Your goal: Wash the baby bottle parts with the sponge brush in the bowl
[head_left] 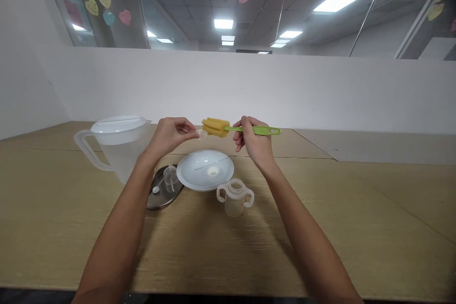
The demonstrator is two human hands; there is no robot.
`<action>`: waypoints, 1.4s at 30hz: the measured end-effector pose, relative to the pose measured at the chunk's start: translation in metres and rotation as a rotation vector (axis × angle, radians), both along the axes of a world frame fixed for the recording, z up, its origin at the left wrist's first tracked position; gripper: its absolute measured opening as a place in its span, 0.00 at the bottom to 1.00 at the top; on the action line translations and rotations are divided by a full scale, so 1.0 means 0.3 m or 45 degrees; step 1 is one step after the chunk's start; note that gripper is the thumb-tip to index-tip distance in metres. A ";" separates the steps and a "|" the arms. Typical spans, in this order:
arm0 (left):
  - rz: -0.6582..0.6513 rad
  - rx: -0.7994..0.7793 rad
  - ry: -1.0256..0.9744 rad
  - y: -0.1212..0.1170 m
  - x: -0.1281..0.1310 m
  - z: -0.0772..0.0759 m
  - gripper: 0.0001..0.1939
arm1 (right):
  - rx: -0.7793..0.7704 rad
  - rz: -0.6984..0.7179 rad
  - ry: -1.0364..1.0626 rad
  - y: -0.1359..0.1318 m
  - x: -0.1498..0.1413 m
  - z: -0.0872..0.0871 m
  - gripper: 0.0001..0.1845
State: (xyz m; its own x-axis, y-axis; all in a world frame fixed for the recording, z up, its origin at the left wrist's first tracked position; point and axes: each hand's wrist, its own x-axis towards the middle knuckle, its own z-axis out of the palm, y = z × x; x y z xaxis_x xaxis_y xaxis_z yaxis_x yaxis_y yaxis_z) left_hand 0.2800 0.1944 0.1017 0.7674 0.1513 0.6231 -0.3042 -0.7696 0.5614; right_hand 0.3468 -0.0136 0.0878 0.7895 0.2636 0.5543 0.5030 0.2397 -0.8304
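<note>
My right hand (253,140) is closed around the green handle of a bottle brush (216,127) with a yellow sponge head, which points left. My left hand (172,134) pinches a small clear piece (202,133), perhaps a bottle teat, against or close by the sponge tip. Below both hands sits a white bowl (188,180), with a white ring (213,171) and a thin straight rod or line in it. In front of the bowl a baby bottle (234,204) with two handles stands upright without a cap.
Left of the bowl, a round metal tray (156,202) bears a clear cap (171,178) and a small white piece (156,190). A lidded translucent pitcher (119,145) stands behind my left forearm. A white wall with a window above it closes off the wooden table's (221,261) back.
</note>
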 end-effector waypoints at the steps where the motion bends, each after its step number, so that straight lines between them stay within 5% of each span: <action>1: -0.019 0.029 0.014 0.001 -0.002 0.001 0.17 | -0.001 -0.011 -0.014 -0.006 -0.002 0.004 0.16; 15: -0.121 0.218 0.123 0.006 0.027 -0.025 0.19 | -0.332 -0.047 -0.013 -0.047 -0.018 0.038 0.14; 42: -0.055 0.278 0.086 -0.004 0.046 -0.042 0.10 | -0.359 0.070 0.053 -0.083 0.013 0.058 0.11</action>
